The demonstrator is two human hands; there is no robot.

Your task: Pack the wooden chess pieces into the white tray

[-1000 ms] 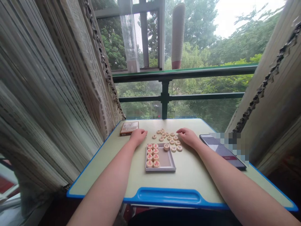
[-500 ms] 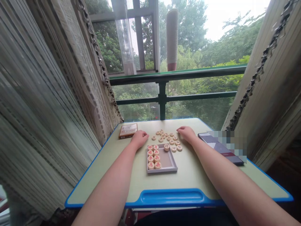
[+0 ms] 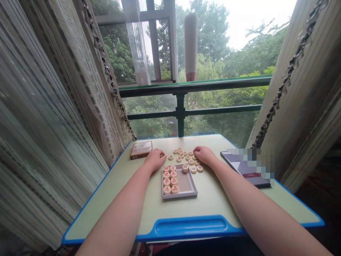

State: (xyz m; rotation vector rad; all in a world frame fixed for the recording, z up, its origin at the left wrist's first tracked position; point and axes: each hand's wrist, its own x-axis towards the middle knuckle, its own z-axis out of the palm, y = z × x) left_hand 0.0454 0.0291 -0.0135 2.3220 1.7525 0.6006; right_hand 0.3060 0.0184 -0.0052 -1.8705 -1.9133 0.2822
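Observation:
Loose round xiangqi pieces (image 3: pixel 179 159) lie scattered on the table, marked with dark characters. My right hand (image 3: pixel 204 155) reaches in at their right side; its loosely bent fingertips are close over the pieces, and none is lifted. Left of the cluster, my left hand (image 3: pixel 155 159) rests on the tabletop with fingers loosely bent, holding nothing. Between my forearms is a shallow white box tray (image 3: pixel 180 196). Two columns of red-marked pieces (image 3: pixel 166 181) fill its left side. One dark-marked piece (image 3: pixel 185 168) sits at its upper right.
The pale table (image 3: pixel 112 209) has a blue rim and a blue front groove (image 3: pixel 190 226). A flat printed box (image 3: pixel 141 149) lies at the back left, a dark tablet-like device (image 3: pixel 241 165), partly blurred, at the right. Beyond stand a green railing (image 3: pixel 195 83) and curtains (image 3: pixel 66 106).
My right hand has moved in toward the loose pieces, its fingertips now close over them. My left hand stays by the printed box. The whole view has shifted slightly.

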